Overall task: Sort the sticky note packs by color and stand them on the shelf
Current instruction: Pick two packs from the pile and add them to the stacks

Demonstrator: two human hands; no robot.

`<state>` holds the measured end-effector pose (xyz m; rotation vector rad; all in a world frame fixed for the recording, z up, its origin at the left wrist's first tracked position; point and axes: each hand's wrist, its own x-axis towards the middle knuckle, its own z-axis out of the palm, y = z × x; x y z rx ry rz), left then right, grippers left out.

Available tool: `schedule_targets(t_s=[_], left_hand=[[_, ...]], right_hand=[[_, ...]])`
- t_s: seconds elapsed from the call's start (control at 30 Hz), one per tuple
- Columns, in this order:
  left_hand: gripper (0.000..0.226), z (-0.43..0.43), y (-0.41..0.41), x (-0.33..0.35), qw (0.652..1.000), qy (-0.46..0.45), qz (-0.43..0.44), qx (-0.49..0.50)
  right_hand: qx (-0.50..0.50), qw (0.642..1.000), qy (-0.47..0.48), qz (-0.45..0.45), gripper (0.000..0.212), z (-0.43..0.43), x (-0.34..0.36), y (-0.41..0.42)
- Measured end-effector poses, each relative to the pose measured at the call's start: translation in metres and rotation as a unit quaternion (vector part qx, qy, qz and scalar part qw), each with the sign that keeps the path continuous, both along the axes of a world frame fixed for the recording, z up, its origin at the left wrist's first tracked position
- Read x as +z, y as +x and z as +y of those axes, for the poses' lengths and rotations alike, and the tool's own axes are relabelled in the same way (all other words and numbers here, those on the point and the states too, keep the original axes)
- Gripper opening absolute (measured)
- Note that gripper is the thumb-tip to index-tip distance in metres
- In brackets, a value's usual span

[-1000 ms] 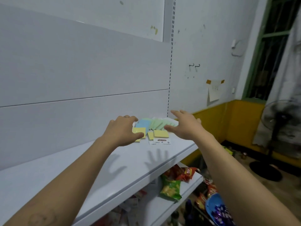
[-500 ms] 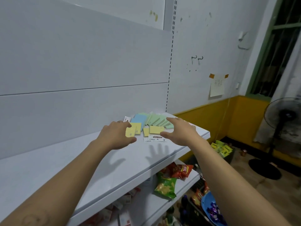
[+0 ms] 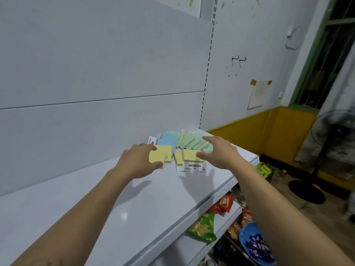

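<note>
A heap of sticky note packs lies flat at the far right end of the white shelf point(image 3: 134, 204). My left hand point(image 3: 137, 162) pinches a yellow pack point(image 3: 156, 156) between thumb and fingers, lifted off the shelf. Another yellow pack point(image 3: 168, 155) lies just behind it. My right hand point(image 3: 221, 152) hovers with spread fingers over two more yellow packs point(image 3: 189, 155), thumb touching their edge. A blue pack point(image 3: 169, 140) and several green packs point(image 3: 192, 142) lie behind, against the back panel.
The shelf's grey back panel point(image 3: 96, 83) rises behind the packs. Snack bags point(image 3: 204, 226) lie on the lower shelf. A blue bowl of wrapped sweets point(image 3: 253, 244) sits below right. A standing fan point(image 3: 334, 135) is on the floor at right.
My left hand has closed on a yellow pack and raised it off the shelf. My right hand has drifted toward the yellow packs. The camera has come closer.
</note>
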<state>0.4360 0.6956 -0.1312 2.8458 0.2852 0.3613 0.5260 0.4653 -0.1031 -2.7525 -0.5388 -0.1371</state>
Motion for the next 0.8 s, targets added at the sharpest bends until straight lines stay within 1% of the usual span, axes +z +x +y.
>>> schedule_targets(t_s=[0.2, 0.4, 0.53, 0.8], left_hand=[[0.06, 0.008, 0.03, -0.012, 1.0, -0.01, -0.01, -0.019], [0.059, 0.0, 0.056, -0.019, 1.0, -0.008, -0.017, -0.019], [0.056, -0.006, 0.081, -0.023, 1.0, 0.005, -0.021, 0.013], [0.053, -0.027, 0.128, -0.025, 0.993, 0.021, -0.007, 0.117]], right_hand=[[-0.026, 1.0, -0.007, -0.005, 0.07, 0.002, -0.009, 0.021], [-0.017, 1.0, -0.004, -0.005, 0.069, 0.007, -0.016, 0.053], [0.009, 1.0, 0.007, -0.004, 0.07, 0.006, -0.026, 0.092], [0.08, 0.996, 0.034, 0.036, 0.072, -0.004, -0.044, 0.183]])
